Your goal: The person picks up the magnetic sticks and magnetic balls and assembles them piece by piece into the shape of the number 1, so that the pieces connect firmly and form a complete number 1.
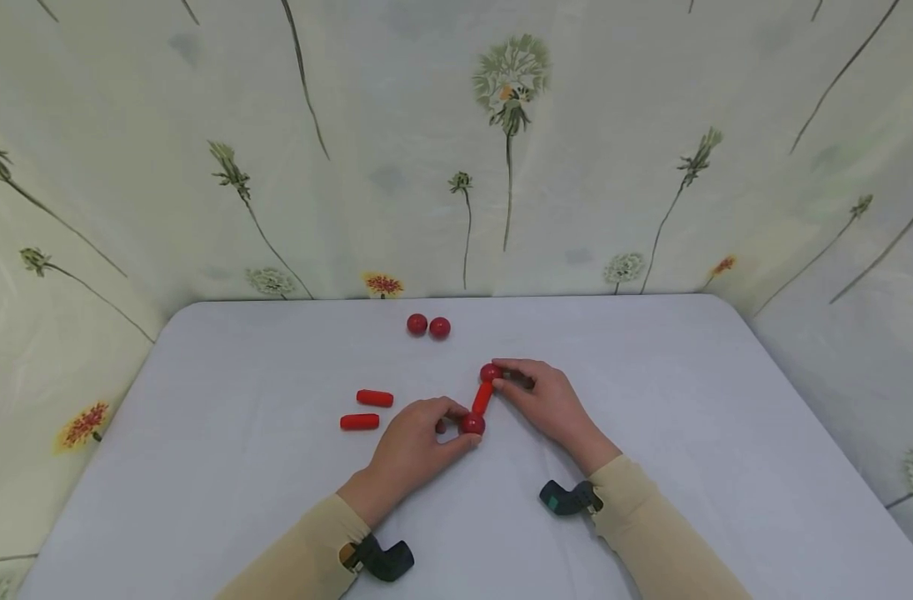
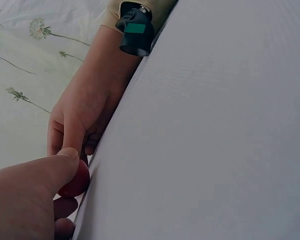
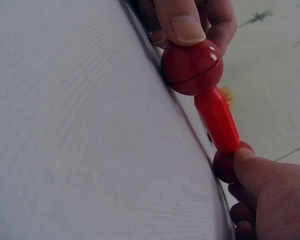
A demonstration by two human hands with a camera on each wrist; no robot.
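Note:
A bright red faceted rod [image 1: 482,398] joins two dark red balls, one at each end. My left hand [image 1: 411,446] pinches the nearer ball [image 1: 473,424] between thumb and fingers. At the farther ball [image 1: 490,372], my right hand [image 1: 550,404] has its thumb and fingers gripping the sides. In the right wrist view, the rod [image 3: 217,120] meets both balls, and a thin seam runs round the larger-looking ball [image 3: 192,67]. The left wrist view shows a ball [image 2: 77,181] partly hidden behind the left thumb.
Two loose red rods, one farther [image 1: 375,398] and one nearer [image 1: 360,422], lie left of the left hand. Two red balls [image 1: 417,324] [image 1: 440,327] sit side by side toward the back of the white-covered table [image 1: 239,467]. A flower-patterned cloth [image 1: 396,167] hangs behind it.

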